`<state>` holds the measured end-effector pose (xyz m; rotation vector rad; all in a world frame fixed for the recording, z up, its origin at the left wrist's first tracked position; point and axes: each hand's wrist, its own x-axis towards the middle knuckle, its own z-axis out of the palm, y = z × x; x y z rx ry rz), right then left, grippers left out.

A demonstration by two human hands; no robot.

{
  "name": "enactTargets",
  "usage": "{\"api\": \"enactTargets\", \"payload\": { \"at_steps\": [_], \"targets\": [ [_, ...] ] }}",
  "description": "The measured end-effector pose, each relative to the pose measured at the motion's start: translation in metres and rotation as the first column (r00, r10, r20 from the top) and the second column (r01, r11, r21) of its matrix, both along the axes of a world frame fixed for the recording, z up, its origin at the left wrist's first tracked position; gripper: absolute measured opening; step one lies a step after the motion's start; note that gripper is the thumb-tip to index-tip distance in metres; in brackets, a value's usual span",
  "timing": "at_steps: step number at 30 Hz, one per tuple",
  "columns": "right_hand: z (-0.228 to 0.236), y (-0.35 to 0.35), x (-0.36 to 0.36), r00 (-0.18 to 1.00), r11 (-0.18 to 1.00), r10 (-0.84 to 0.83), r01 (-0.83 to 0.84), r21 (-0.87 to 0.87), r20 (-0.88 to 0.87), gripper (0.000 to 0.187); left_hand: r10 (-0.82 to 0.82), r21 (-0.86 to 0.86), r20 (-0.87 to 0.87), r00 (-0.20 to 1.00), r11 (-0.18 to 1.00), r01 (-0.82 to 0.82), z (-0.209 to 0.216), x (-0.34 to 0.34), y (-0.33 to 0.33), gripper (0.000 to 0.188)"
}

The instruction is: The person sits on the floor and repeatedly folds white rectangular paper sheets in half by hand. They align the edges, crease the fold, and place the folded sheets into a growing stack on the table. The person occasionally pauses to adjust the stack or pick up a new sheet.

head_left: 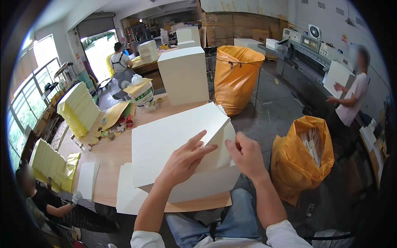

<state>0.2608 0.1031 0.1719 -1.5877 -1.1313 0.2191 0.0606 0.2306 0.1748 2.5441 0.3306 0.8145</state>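
A thick stack of white paper [165, 140] lies on the table right before me. Its upper sheets [216, 126] are raised at the right edge, baring the layer below. Over that raised edge lies my left hand [182, 161], its fingers stretched out and spread. My right hand [248, 155] is at the right side of the stack, fingers curled in and thumb close to the forefinger. Whether paper is pinched there cannot be made out. Under the stack's left side, more white sheets [126, 194] stick out.
A tall white paper block [184, 76] stands behind. Yellowish stacks [78, 107], a white bucket [142, 95] and tape rolls [129, 122] are on the table's left. Orange bags [235, 78] stand right. Co-workers are at lower left [49, 202], right [351, 95] and back [120, 62].
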Motion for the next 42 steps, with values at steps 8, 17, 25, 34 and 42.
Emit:
{"api": "enactTargets", "payload": {
  "at_steps": [8, 17, 25, 34, 42],
  "targets": [
    [0.004, 0.007, 0.001, 0.901, 0.979, 0.176, -0.117, 0.168, -0.398, 0.037, 0.004, -0.037, -0.002, 1.000, 0.999, -0.004, 0.006, 0.000, -0.004, 0.039],
    [0.004, 0.007, 0.005, 0.716, 0.962, 0.272, -0.184, 0.202, -0.643, 0.038, -0.036, -0.072, 0.027, 0.999, 0.997, 0.038, 0.003, -0.001, 0.002, 0.051],
    [0.009, 0.002, 0.004, 0.721, 0.958, 0.282, -0.177, 0.226, -0.633, 0.041, -0.017, -0.183, 0.106, 0.994, 0.982, 0.036, 0.001, 0.000, 0.002, 0.043],
    [0.008, 0.009, 0.004, 0.733, 0.960, 0.279, -0.194, 0.203, -0.620, 0.036, -0.022, 0.033, 0.026, 0.999, 0.999, 0.021, 0.006, 0.001, -0.003, 0.035],
    [0.007, 0.007, 0.005, 0.730, 0.963, 0.269, -0.193, 0.189, -0.628, 0.036, -0.073, -0.071, 0.076, 0.994, 0.994, 0.078, 0.006, -0.003, 0.003, 0.043]
  ]
}}
